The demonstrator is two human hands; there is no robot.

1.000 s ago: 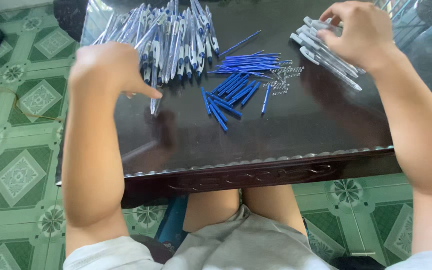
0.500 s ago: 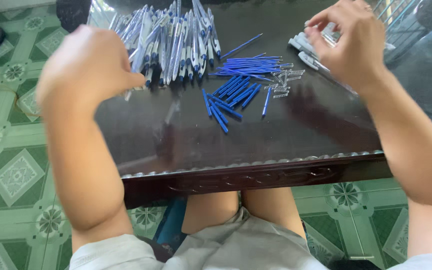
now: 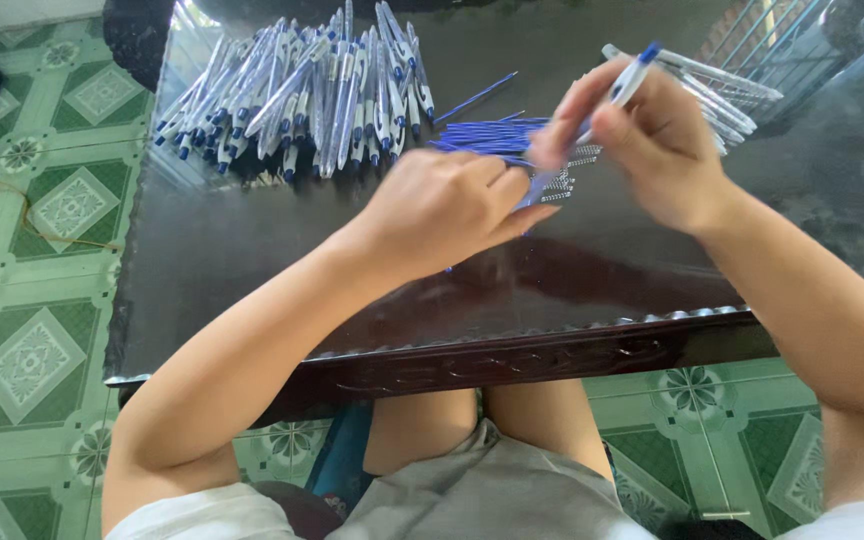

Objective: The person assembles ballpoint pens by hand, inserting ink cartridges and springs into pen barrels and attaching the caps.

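The right hand (image 3: 657,150) is closed around a white pen barrel with a blue tip (image 3: 624,85), which it holds tilted above the middle of the dark worktop (image 3: 252,290). The left hand (image 3: 442,205) is just beside it, fingers curled; what they pinch I cannot tell. Under both hands lie loose blue refills (image 3: 482,135) and small metal springs (image 3: 557,185). A heap of white and blue pens (image 3: 302,90) covers the far left corner, and more barrels (image 3: 732,100) lie toward the far right edge.

1. The left hand (image 3: 442,205) is loosely curled, knuckles up, fingertips pointing toward the right hand.
2. The right hand (image 3: 652,140) sits just beside it, fingers pinched together.
3. Both bare forearms angle inward, converging at the hands.
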